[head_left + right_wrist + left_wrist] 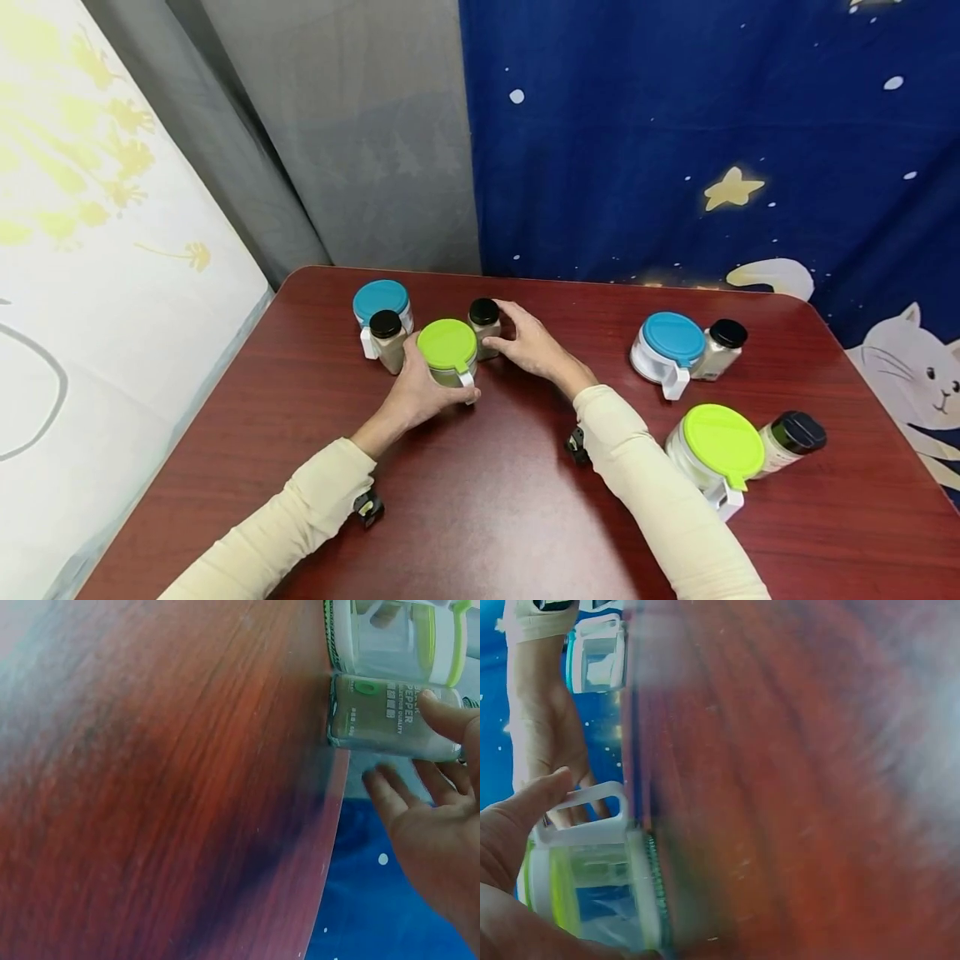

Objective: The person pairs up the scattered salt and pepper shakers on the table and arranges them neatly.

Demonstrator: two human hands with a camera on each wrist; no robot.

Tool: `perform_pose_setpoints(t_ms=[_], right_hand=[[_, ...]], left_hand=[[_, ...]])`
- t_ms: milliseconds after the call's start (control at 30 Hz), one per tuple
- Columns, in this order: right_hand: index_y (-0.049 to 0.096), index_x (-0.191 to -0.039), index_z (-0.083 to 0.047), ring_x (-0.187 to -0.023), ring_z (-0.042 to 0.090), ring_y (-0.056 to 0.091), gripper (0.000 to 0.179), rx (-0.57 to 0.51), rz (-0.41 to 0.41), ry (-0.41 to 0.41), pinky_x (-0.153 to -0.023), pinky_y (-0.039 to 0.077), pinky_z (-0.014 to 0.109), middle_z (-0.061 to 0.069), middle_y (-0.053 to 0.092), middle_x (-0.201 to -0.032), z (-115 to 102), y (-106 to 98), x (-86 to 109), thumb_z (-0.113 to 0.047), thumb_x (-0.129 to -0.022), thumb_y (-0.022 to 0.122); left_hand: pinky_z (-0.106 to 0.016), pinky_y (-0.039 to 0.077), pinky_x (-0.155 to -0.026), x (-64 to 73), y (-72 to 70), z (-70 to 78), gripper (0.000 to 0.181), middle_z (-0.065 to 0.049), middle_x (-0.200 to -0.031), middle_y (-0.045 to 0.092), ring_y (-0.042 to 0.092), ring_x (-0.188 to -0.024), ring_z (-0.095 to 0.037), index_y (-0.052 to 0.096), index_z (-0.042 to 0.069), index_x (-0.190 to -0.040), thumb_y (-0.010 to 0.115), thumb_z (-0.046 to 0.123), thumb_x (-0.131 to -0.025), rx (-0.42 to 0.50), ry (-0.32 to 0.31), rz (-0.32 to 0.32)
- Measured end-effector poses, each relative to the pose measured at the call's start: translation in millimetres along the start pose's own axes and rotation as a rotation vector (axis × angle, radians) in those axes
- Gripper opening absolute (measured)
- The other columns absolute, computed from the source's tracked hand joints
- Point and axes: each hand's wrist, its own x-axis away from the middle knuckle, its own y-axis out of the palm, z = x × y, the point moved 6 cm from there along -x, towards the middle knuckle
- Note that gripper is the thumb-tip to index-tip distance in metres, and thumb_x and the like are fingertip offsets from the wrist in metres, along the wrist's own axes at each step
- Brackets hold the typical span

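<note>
A clear jar with a lime-green lid (447,343) and white handle stands on the table. My left hand (416,387) grips it, fingers round its left side and thumb by the handle. Right beside it stands a black-capped pepper bottle (367,712), its label facing the right wrist camera. My right hand (532,346) is at this bottle: the thumb lies against its side while the other fingers are spread loosely behind. Left of the jar are another black-capped seasoning bottle (387,342) and a blue-lidded jar (381,300).
On the right of the dark red wooden table (510,500) stand a second blue-lidded jar (673,337) with a black-capped bottle (716,358), and nearer, a second green-lidded jar (722,442) beside a shaker bottle (780,446). My right forearm passes close to that green-lidded jar.
</note>
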Motion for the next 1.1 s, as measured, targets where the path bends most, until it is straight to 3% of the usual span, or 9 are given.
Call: perform_pose_setpoints(t_ms=[167, 267, 467, 733, 1100], right_hand=[[0.04, -0.151, -0.003, -0.132, 0.028, 0.049, 0.07, -0.049, -0.042, 0.03, -0.112, 0.035, 0.041, 0.017, 0.052, -0.144, 6, 6, -1.2, -0.011, -0.092, 0.077], [0.043, -0.149, 0.0, -0.13, 0.028, 0.052, 0.068, -0.111, -0.027, 0.022, -0.11, 0.038, 0.04, 0.018, 0.055, -0.141, 10, 6, -2.2, -0.007, -0.091, 0.078], [0.047, -0.141, 0.002, -0.118, 0.03, 0.06, 0.064, -0.267, -0.017, 0.03, -0.1, 0.048, 0.04, 0.02, 0.06, -0.133, 17, 7, -2.2, 0.002, -0.086, 0.08], [0.053, -0.14, 0.002, -0.114, 0.027, 0.063, 0.06, -0.222, -0.026, 0.012, -0.098, 0.049, 0.038, 0.016, 0.063, -0.13, 15, 8, -0.1, -0.004, -0.087, 0.081], [0.059, -0.135, 0.003, -0.104, 0.023, 0.068, 0.053, -0.247, -0.027, 0.008, -0.088, 0.054, 0.034, 0.015, 0.068, -0.121, 17, 6, 1.3, -0.004, -0.087, 0.081]], left_hand=[[-0.05, 0.039, -0.108, -1.1, 1.6, -5.2, 0.119, -0.016, -0.143, 0.041, 0.05, -0.125, -0.032, 0.017, 0.004, -0.153, 0.097, 0.027, -0.067, 0.046, 0.053, 0.018], [-0.049, 0.038, -0.108, -2.8, 4.0, -5.4, 0.12, -0.016, -0.144, 0.039, 0.049, -0.126, -0.032, 0.017, 0.004, -0.153, 0.097, 0.027, -0.067, 0.046, 0.079, 0.012], [-0.05, 0.04, -0.107, -4.7, 3.4, -7.6, 0.118, -0.015, -0.144, 0.039, 0.05, -0.124, -0.032, 0.02, 0.005, -0.152, 0.097, 0.029, -0.066, 0.006, 0.063, 0.023], [-0.05, 0.043, -0.103, -5.2, -3.8, -10.6, 0.115, -0.013, -0.139, 0.044, 0.053, -0.12, -0.031, 0.025, 0.007, -0.151, 0.097, 0.03, -0.064, -0.004, 0.067, 0.034], [-0.048, 0.045, -0.101, -5.2, -9.5, -7.7, 0.113, -0.009, -0.138, 0.048, 0.054, -0.12, -0.027, 0.031, 0.01, -0.151, 0.098, 0.033, -0.062, -0.023, 0.119, 0.037]])
